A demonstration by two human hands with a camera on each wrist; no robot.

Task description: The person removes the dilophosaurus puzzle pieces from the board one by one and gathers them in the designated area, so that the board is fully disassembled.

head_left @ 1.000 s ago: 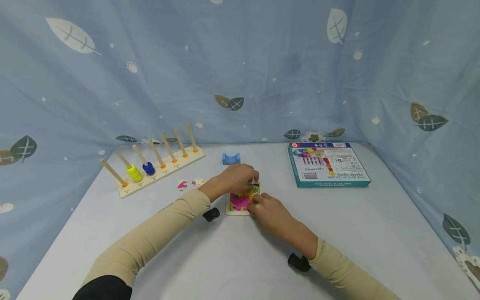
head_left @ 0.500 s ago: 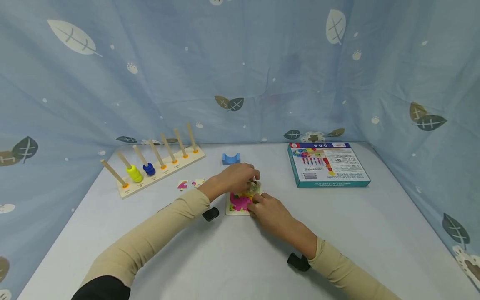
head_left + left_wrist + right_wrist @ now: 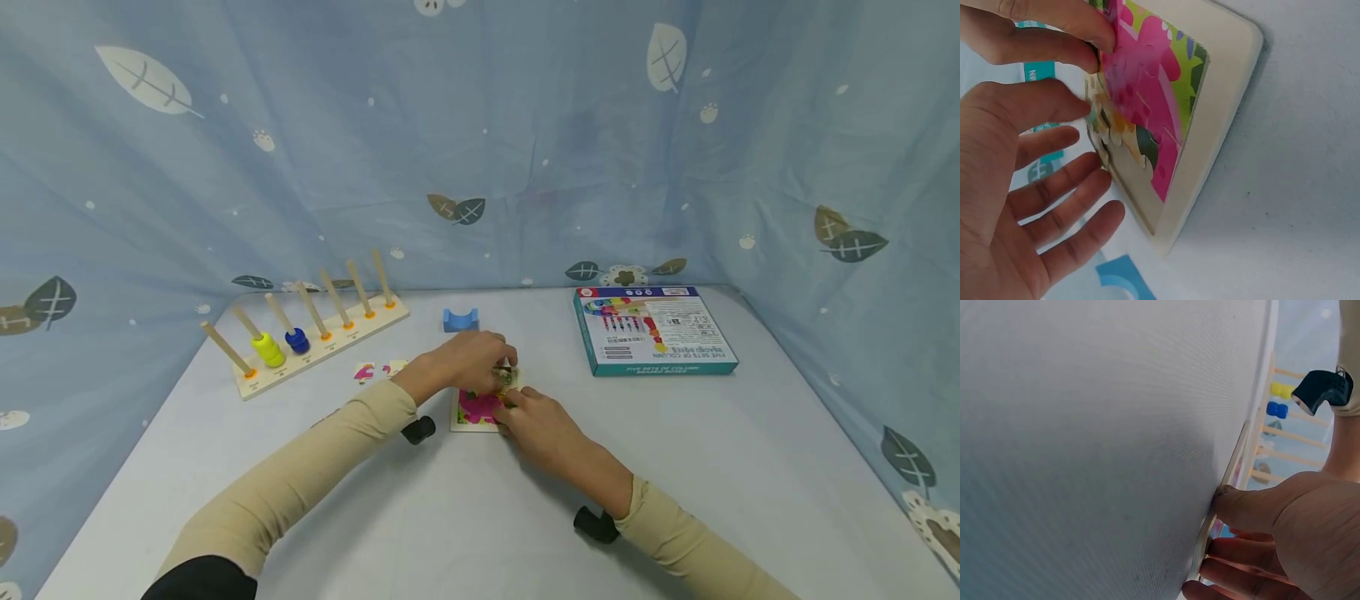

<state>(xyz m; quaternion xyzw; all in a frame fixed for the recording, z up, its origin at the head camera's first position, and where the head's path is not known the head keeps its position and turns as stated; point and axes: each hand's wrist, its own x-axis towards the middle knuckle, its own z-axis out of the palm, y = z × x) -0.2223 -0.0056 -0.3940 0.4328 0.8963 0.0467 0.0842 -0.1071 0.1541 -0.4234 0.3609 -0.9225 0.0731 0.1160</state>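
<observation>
A wooden tray puzzle [image 3: 1225, 69] lies on the table, its pieces forming a pink animal picture [image 3: 1147, 62] on green. Part of the tray's recess shows bare in the left wrist view. My left hand [image 3: 472, 360] reaches over the tray's far side and pinches a puzzle piece [image 3: 506, 377] between thumb and index finger; its other fingers spread loosely. The right hand [image 3: 543, 429] grips the tray at its right edge, fingertips on the pink pieces in the left wrist view. Two loose puzzle pieces [image 3: 364, 372] lie left of the tray, behind the left forearm.
A wooden pegboard [image 3: 322, 346] with upright pegs stands at the back left, bearing yellow beads [image 3: 267, 348] and blue beads [image 3: 297, 339]. Beyond the tray sits a blue arched block [image 3: 461, 321]. A flat printed box [image 3: 656, 332] lies at the back right, before a patterned curtain [image 3: 525, 150].
The puzzle piece in my left hand has tilted and shifted slightly at the tray's far side. My right hand keeps its place on the tray. The head view has tipped slightly.
</observation>
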